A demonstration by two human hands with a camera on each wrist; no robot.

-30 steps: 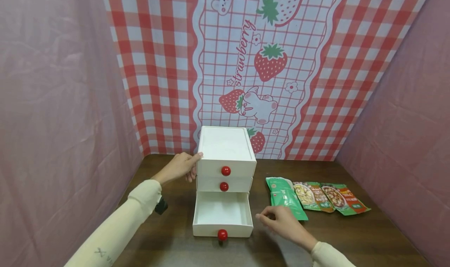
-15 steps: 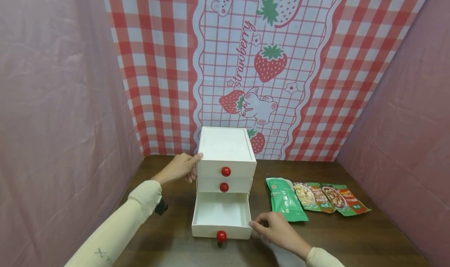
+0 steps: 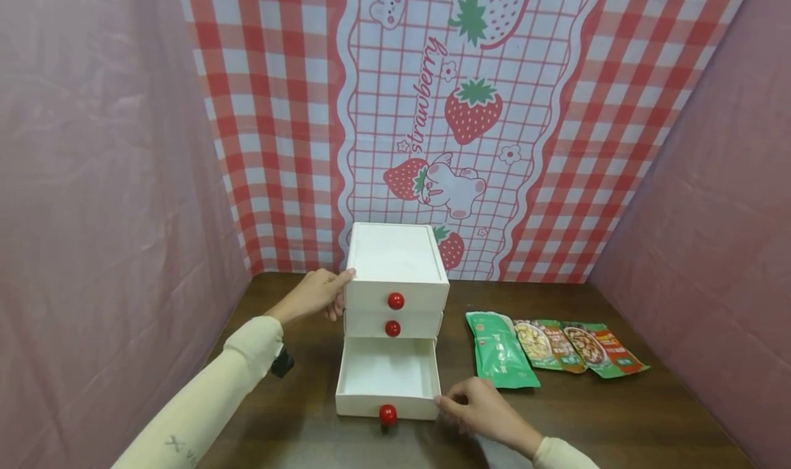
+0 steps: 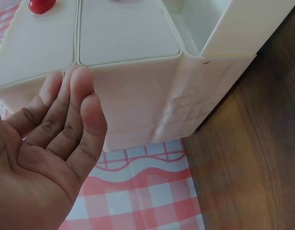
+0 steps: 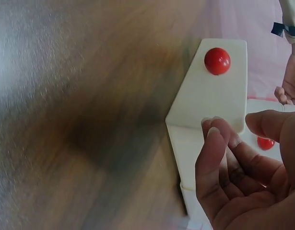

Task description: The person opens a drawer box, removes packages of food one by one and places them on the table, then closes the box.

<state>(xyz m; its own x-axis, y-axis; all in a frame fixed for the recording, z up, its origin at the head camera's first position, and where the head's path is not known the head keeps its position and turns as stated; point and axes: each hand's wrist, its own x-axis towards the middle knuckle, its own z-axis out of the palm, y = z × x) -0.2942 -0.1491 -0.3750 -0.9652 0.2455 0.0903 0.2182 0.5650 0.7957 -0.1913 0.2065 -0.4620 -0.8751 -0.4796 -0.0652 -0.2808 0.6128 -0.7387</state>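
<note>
A white desktop drawer cabinet point(image 3: 397, 253) with red round knobs stands mid-table, its bottom drawer point(image 3: 358, 405) pulled out and the upper two closed. My left hand point(image 3: 314, 294) rests against the cabinet's left side, thumb at the top front corner. In the left wrist view its fingers point(image 4: 82, 86), only slightly bent, touch the side wall. My right hand point(image 3: 485, 410) pinches the right front corner of the bottom drawer. The right wrist view has its thumb point(image 5: 269, 123) and fingertips on either side of that corner; the exact contact is partly hidden.
Right of the cabinet lie a green packet point(image 3: 502, 352) and two food pouches with bowl pictures, one pouch point(image 3: 546, 345) beside the other pouch point(image 3: 605, 351). A red-checked strawberry cloth point(image 3: 476, 112) hangs behind the brown table point(image 3: 618, 414). Pink curtains flank both sides.
My right hand has moved left onto the bottom drawer's right front corner, and the drawer has shifted slightly. My left hand has stayed at the cabinet. The packets have not moved.
</note>
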